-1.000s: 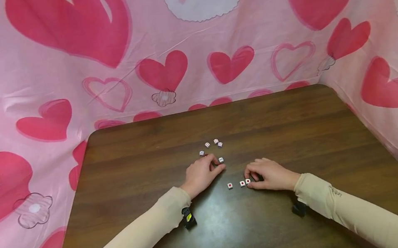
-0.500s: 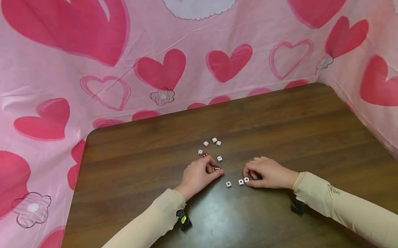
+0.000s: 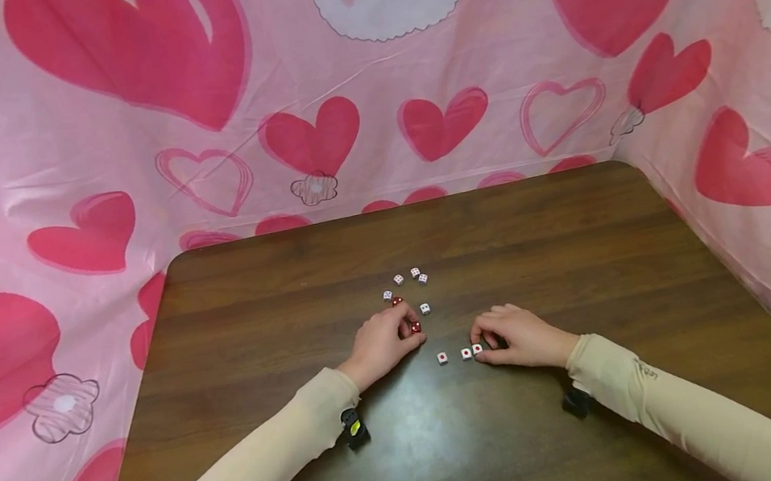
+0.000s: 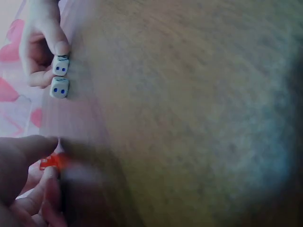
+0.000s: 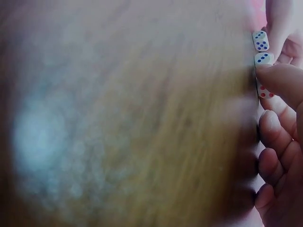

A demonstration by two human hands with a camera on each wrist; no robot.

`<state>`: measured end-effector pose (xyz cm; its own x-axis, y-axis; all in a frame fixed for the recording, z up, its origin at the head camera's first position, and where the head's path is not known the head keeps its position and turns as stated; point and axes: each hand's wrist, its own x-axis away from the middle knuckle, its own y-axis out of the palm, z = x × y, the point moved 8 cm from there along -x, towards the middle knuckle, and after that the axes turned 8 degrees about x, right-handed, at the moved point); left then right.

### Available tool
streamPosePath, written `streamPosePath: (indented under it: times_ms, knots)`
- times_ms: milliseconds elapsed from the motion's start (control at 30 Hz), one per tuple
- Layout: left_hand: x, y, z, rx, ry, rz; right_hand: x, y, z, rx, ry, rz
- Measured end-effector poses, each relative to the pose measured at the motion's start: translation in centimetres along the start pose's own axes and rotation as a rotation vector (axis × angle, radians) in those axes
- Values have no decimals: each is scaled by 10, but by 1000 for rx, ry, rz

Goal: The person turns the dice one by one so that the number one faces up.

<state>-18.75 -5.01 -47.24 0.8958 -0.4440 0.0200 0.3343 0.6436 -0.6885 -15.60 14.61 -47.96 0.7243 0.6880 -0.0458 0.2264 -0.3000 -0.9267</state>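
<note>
My left hand (image 3: pixel 382 341) pinches a translucent red die (image 3: pixel 416 327) between thumb and fingers, close over the table. In the left wrist view the same red die (image 4: pixel 49 162) shows between the fingertips. A second red die (image 3: pixel 397 301) lies just beyond my left knuckles, partly covered. On the other side, my right hand (image 3: pixel 524 336) pinches a white die (image 3: pixel 477 349) showing one red pip on top. Directly beside it sits another white die (image 3: pixel 466 354), and a third white die (image 3: pixel 442 358) stands a small gap further left, in rough line with them.
Beyond the hands, several white dice are scattered, among them one die (image 3: pixel 425 309) near my left fingertips and one die (image 3: pixel 388 295) farther left. The brown wooden table (image 3: pixel 539 236) ends at a pink heart-patterned cloth (image 3: pixel 464 169) at the back and sides.
My left hand has drawn slightly left, with the red die coming into view between its fingers and turning a little. My right hand stays on its white die.
</note>
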Motion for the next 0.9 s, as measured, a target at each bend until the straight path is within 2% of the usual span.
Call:
streamPosePath:
  times_ms: [467, 900]
  knots:
    - [-2, -2, -3, 61, 65, -14, -1, -1, 0, -2, 2, 1]
    - [-2, -3, -4, 99, 70, -12, -1, 1, 1, 2, 1, -1]
